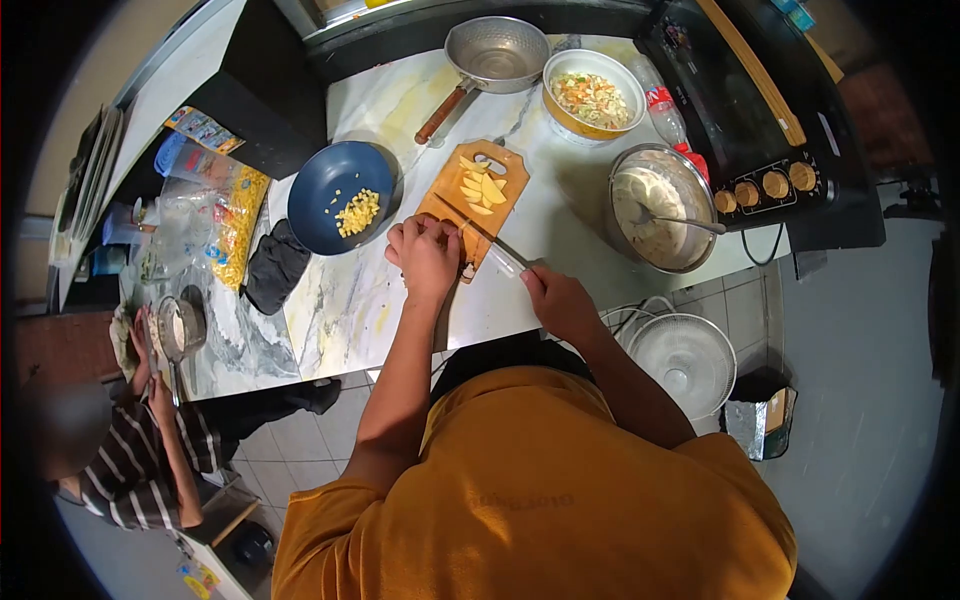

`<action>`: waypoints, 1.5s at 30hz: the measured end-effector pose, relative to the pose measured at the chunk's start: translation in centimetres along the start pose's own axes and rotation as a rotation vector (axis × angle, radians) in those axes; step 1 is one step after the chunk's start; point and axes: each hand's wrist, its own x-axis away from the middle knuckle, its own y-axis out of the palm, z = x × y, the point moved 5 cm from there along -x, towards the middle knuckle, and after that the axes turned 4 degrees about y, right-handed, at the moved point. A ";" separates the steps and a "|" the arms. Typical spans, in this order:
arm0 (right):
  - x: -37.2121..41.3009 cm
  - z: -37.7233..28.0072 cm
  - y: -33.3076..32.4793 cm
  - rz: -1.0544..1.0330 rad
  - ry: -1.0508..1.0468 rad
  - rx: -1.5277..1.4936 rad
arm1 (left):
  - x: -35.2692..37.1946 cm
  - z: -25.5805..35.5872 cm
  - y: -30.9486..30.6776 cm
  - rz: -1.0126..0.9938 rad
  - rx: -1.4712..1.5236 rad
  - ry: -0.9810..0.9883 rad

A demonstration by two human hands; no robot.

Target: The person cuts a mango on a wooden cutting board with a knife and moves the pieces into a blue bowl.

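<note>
My right hand is closed around the handle of a kitchen knife, whose blade lies slantwise across the wooden cutting board. Bent fingers of my left hand press together at the board's left edge, close beside the blade; what they hold is mostly hidden. Beyond the blade, several pale yellow slices rest on the board. Left of it is a dark blue bowl with small yellow cubes inside.
A metal pan, a bowl of chopped vegetables, a plastic bottle and a pot with a spoon surround the board. An oven stands right. Another person works at left, near a bag of yellow pieces.
</note>
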 end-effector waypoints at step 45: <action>2.1 1.0 1.0 0.081 0.082 -0.238 | 0.1 -0.2 0.8 0.038 0.008 0.075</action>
